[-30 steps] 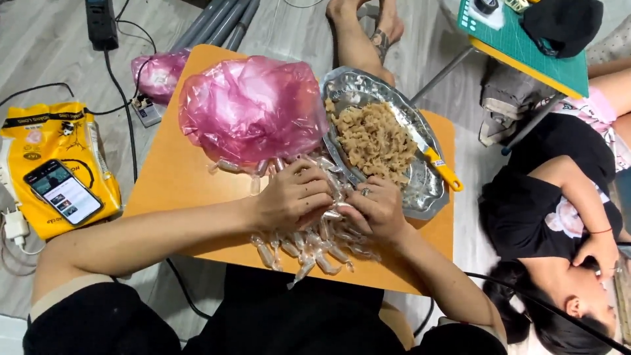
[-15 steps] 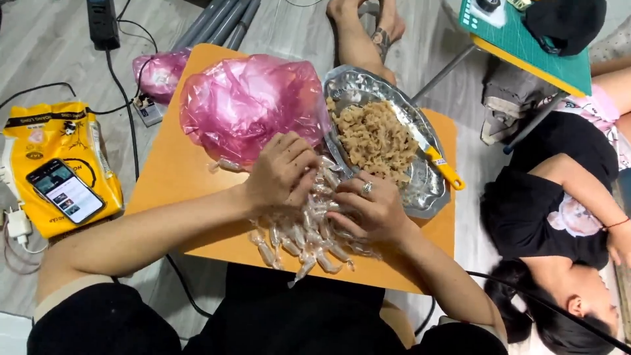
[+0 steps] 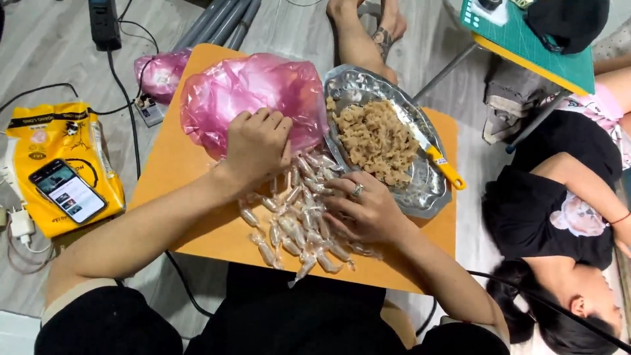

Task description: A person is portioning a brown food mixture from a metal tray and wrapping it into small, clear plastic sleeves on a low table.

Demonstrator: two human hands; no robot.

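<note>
- left hand [image 3: 257, 146]: palm down, fingers curled loosely on the near edge of the pink plastic bag [image 3: 253, 98]; resting on it, not clearly gripping.
- right hand [image 3: 367, 209]: spread flat, fingers pressing on the pile of clear-wrapped candies [image 3: 296, 217]; nothing pinched that I can see.
- pile sits mid orange desk [image 3: 174, 171], directly between and under the 2 hands; pieces mostly run long axis far-to-near, some slanted.
- bag lies just far of the pile, touching it; left hand is the nearer 1.
- silver tray [image 3: 427, 190] of beige filling lies right of the bag, with a yellow-handled knife [image 3: 437, 161] on it.
- phone [image 3: 67, 190] on a yellow packet, on the floor at left; another person lies at right.
</note>
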